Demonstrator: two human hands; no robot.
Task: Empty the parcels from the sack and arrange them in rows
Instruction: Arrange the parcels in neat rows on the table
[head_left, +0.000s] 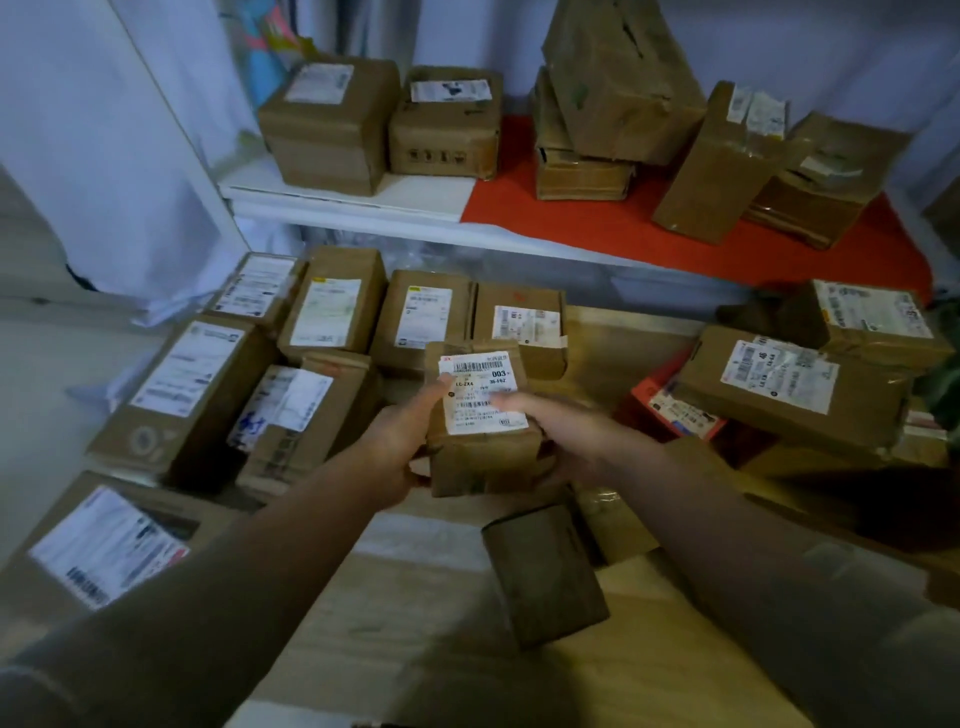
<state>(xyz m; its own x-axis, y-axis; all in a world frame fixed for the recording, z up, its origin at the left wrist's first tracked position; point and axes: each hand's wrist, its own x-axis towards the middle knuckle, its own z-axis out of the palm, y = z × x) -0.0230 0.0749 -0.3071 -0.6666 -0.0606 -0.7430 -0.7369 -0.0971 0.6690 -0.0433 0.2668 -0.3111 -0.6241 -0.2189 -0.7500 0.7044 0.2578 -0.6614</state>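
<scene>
Both grips hold one small brown cardboard parcel with a white printed label (480, 415): the left hand (400, 447) and the right hand (566, 431) curl around its sides. Left of the grips, brown labelled cardboard boxes (332, 312) lie in rows.

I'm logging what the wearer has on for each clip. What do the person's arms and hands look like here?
Both forearms are bare as far as the frame shows; no sleeves in view. The left hand and right hand wear no gloves, and I see no rings, watch or wristband. The image is dim and slightly blurred.
</scene>
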